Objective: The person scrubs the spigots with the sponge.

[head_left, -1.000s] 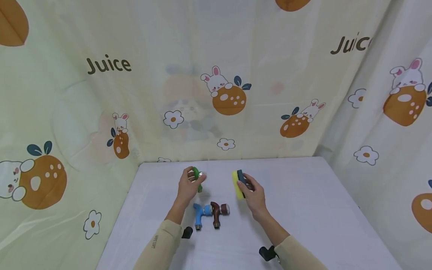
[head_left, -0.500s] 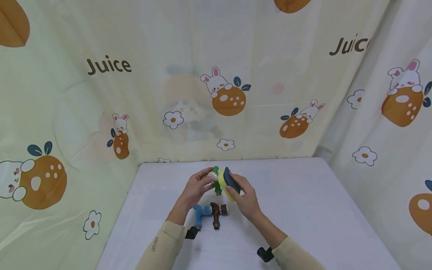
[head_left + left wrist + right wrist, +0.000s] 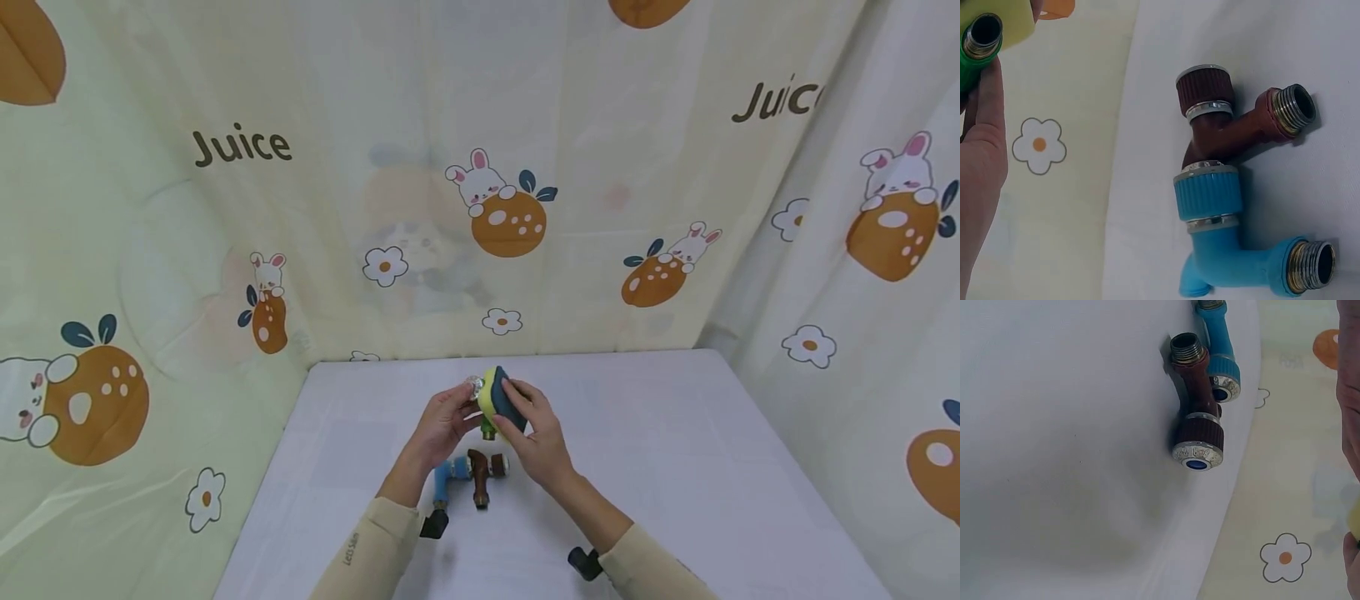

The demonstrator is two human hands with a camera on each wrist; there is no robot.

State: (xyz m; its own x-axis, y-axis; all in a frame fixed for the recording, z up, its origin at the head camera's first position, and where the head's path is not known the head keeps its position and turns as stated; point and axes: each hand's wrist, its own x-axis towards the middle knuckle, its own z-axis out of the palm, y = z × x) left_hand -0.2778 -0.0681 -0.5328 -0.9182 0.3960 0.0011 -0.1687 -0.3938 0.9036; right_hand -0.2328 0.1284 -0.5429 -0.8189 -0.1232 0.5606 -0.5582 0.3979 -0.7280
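Observation:
In the head view my left hand (image 3: 444,422) grips a green faucet (image 3: 488,430) above the table, its silvery knob end by the fingertips. My right hand (image 3: 542,437) holds a sponge (image 3: 507,402), yellow on one side and dark blue on the other. The sponge's yellow side lies against the faucet and hides most of it. Below the hands, a blue faucet (image 3: 1222,256) and a brown faucet (image 3: 1216,134) lie side by side on the table. The left wrist view shows the green faucet's threaded end (image 3: 982,34) next to the sponge.
The table (image 3: 675,467) has a white cover. A printed curtain (image 3: 585,125) stands behind it and along both sides. Black wrist mounts (image 3: 435,523) hang under both sleeves, the left one close to the blue faucet.
The left hand has carried the green faucet rightward to the middle. My right hand has brought the sponge leftward onto it. The blue and brown faucets stay put.

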